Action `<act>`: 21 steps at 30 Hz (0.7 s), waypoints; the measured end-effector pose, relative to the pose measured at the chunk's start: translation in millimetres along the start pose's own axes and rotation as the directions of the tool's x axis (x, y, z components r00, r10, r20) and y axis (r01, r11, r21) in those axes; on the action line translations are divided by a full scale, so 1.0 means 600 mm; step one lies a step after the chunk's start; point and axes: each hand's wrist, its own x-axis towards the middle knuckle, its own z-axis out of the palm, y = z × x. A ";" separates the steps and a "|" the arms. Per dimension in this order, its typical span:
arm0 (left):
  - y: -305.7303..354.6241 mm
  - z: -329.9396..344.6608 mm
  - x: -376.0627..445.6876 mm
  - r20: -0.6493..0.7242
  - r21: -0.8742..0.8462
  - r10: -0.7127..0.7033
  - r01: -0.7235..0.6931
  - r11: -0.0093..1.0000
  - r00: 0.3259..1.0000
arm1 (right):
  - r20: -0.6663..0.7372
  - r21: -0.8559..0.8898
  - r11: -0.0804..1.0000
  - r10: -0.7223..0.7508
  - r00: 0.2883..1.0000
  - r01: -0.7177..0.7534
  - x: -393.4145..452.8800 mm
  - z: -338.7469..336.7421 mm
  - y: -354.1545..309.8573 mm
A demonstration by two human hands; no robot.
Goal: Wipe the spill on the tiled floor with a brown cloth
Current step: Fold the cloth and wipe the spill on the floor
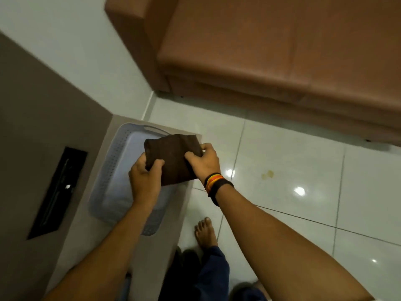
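A dark brown cloth (172, 157) is held up in the air by both hands, above a pale lilac perforated basket (112, 168). My left hand (146, 181) grips its lower left edge. My right hand (205, 162), with coloured bands on the wrist, grips its right edge. A small yellowish spill (268, 174) lies on the glossy white tiled floor (303, 161), to the right of the hands and apart from the cloth.
The basket sits on a beige low surface (188, 192) beside a grey-brown unit with a black slot (57, 192). A brown sofa (271, 51) stands along the far side. My bare foot (205, 232) rests on the tiles below the hands.
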 end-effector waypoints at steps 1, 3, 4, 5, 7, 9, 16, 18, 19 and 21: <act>0.019 0.029 -0.016 0.035 0.021 0.040 -0.040 0.999 0.999 | -0.036 0.052 0.999 0.007 0.999 -0.005 -0.003 -0.042 0.009; 0.047 0.096 -0.056 0.112 0.013 0.094 -0.096 0.995 0.989 | -0.118 0.137 0.990 0.032 0.992 -0.016 -0.012 -0.128 0.032; 0.054 0.135 -0.079 0.152 0.007 0.094 -0.096 0.995 0.984 | -0.159 0.170 0.985 0.049 0.986 -0.022 -0.016 -0.171 0.050; 0.059 0.174 -0.104 0.197 -0.003 0.074 -0.075 0.997 0.978 | -0.197 0.200 0.979 0.066 0.978 -0.026 -0.021 -0.212 0.070; 0.049 0.259 -0.156 0.275 -0.042 0.008 0.004 0.999 0.961 | -0.270 0.235 0.971 0.100 0.958 -0.036 -0.029 -0.293 0.124; 0.025 0.343 -0.207 0.320 -0.047 -0.034 0.052 0.998 0.947 | -0.344 0.243 0.969 0.130 0.930 -0.046 -0.031 -0.365 0.192; -0.164 0.588 -0.344 0.567 0.076 -0.206 0.199 0.977 0.797 | -0.522 0.165 0.974 0.222 0.824 -0.158 -0.005 -0.527 0.485; -0.230 0.639 -0.359 0.635 0.114 -0.234 0.210 0.971 0.736 | -0.544 0.146 0.971 0.239 0.805 -0.189 0.015 -0.551 0.567; -0.266 0.664 -0.363 0.660 0.144 -0.250 0.207 0.968 0.708 | -0.557 0.130 0.970 0.245 0.793 -0.208 0.030 -0.558 0.607; -0.334 0.708 -0.360 0.687 0.204 -0.264 0.168 0.964 0.677 | -0.587 0.089 0.969 0.240 0.773 -0.232 0.068 -0.566 0.680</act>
